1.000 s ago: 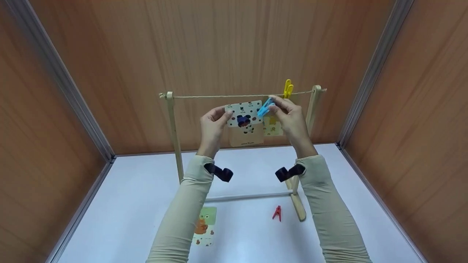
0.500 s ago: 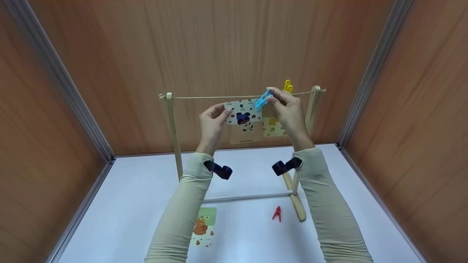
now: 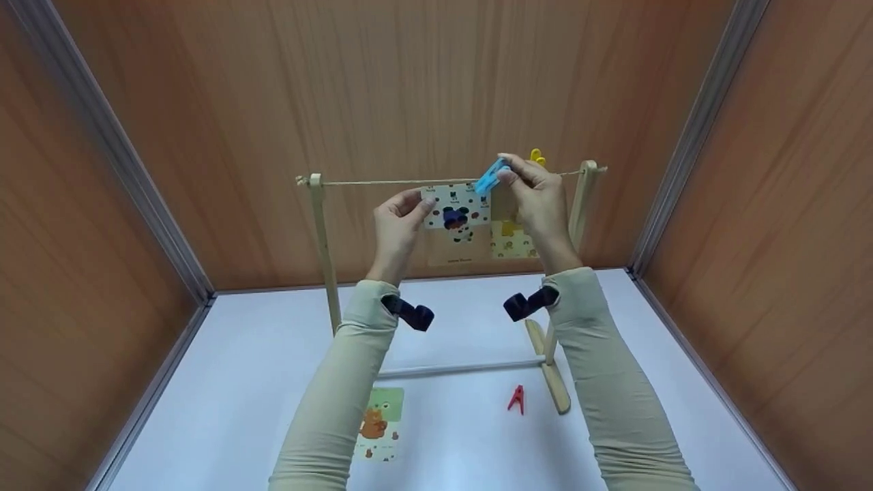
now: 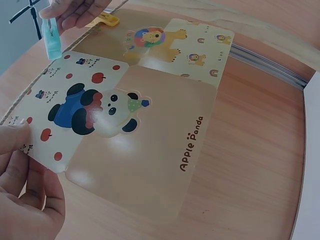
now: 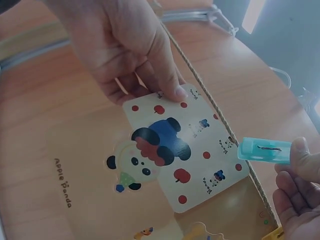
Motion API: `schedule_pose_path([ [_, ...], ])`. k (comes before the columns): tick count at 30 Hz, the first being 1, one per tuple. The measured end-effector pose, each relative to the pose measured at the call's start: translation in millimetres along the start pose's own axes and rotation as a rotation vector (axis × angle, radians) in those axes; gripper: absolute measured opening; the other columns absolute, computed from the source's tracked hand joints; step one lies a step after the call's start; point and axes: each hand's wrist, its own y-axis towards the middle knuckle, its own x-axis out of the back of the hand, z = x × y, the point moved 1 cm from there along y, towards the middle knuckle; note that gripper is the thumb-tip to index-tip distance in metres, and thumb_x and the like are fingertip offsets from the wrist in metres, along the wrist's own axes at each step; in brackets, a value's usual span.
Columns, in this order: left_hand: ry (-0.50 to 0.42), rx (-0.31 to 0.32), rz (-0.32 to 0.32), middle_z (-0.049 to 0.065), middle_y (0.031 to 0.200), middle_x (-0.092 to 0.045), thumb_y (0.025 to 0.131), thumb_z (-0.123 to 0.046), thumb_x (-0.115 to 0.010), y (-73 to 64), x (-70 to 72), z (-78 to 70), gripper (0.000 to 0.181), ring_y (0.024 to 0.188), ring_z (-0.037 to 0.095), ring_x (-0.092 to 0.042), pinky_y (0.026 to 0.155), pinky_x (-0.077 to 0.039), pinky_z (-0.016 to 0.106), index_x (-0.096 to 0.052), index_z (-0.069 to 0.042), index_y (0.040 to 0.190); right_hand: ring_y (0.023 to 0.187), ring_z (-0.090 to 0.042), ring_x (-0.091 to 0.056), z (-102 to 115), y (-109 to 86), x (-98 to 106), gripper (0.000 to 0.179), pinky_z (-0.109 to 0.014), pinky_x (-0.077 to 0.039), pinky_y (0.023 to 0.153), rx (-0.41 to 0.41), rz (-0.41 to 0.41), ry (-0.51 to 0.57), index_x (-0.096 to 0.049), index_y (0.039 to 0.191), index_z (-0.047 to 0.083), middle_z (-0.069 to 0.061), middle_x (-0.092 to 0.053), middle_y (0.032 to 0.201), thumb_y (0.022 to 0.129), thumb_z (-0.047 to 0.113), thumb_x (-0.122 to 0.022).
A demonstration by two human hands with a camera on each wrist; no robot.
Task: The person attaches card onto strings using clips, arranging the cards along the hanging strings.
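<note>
My left hand (image 3: 395, 235) pinches the left edge of a panda card (image 4: 105, 110), white with red apples on top and tan below. The card hangs upright along the rope (image 5: 200, 82), its top edge close to the cord. With thumb and fingers, my right hand (image 3: 543, 204) pinches a light blue clothespin (image 5: 262, 151). The clothespin's tip is right at the rope, above the card's right top corner. Just right of it, a lion card (image 4: 162, 42) hangs from the rope under a yellow clothespin (image 3: 537, 157), partly covered by my right hand in the head view.
The rope runs between two wooden posts (image 3: 320, 252) of a stand with a pale crossbar (image 3: 464, 369) and a wooden foot (image 3: 556, 387). A red clothespin (image 3: 517, 399) and a green-and-white bear card (image 3: 383, 423) lie on the white table, the card partly behind my left sleeve.
My right hand has lifted the blue clothespin from beside the card's right edge up to rope height. My left hand has raised the panda card slightly toward the rope.
</note>
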Motion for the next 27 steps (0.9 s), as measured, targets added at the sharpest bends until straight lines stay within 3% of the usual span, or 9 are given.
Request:
schedule_pose_path([
  [6, -0.029, 0.027, -0.013, 0.008, 0.104, -0.068, 0.090, -0.010, -0.067, 1.9, -2.1, -1.2, 0.025, 0.095, 0.012, -0.063, 0.087, -0.051, 0.024, -0.066, 0.001, 0.112, 0.092, -0.011, -0.056, 4, 0.4, -5, 0.034, -0.014, -0.040, 0.054, 0.062, -0.042, 0.010, -0.067, 0.123, 0.013, -0.004, -0.066, 0.115, 0.090, 0.023, -0.062],
  [11, -0.047, 0.014, -0.005, 0.010, 0.104, -0.069, 0.090, -0.008, -0.066, 1.9, -1.7, -1.3, 0.023, 0.094, 0.012, -0.063, 0.088, -0.051, 0.024, -0.066, 0.002, 0.111, 0.099, -0.008, -0.059, 7, 1.3, -9, 0.033, -0.014, -0.048, 0.083, 0.097, -0.068, 0.026, -0.068, 0.120, 0.010, -0.008, -0.067, 0.113, 0.089, 0.020, -0.063],
  [16, -0.034, 0.005, -0.001, 0.013, 0.107, -0.068, 0.090, -0.008, -0.066, 1.2, -0.7, -1.8, 0.025, 0.095, 0.013, -0.064, 0.088, -0.051, 0.025, -0.066, 0.002, 0.113, 0.103, -0.011, -0.061, 6, 3.0, -14, 0.033, -0.020, -0.050, 0.092, 0.100, -0.081, 0.056, -0.068, 0.119, 0.006, -0.010, -0.067, 0.113, 0.089, 0.019, -0.063],
  [27, -0.011, -0.020, 0.007, 0.009, 0.104, -0.068, 0.091, -0.011, -0.066, 0.6, -0.1, -2.7, 0.025, 0.094, 0.012, -0.062, 0.085, -0.050, 0.024, -0.066, 0.001, 0.112, 0.107, -0.014, -0.062, 8, 5.9, -20, 0.032, -0.022, -0.051, 0.092, 0.137, -0.075, 0.084, -0.067, 0.119, 0.004, -0.010, -0.066, 0.113, 0.089, 0.015, -0.064],
])
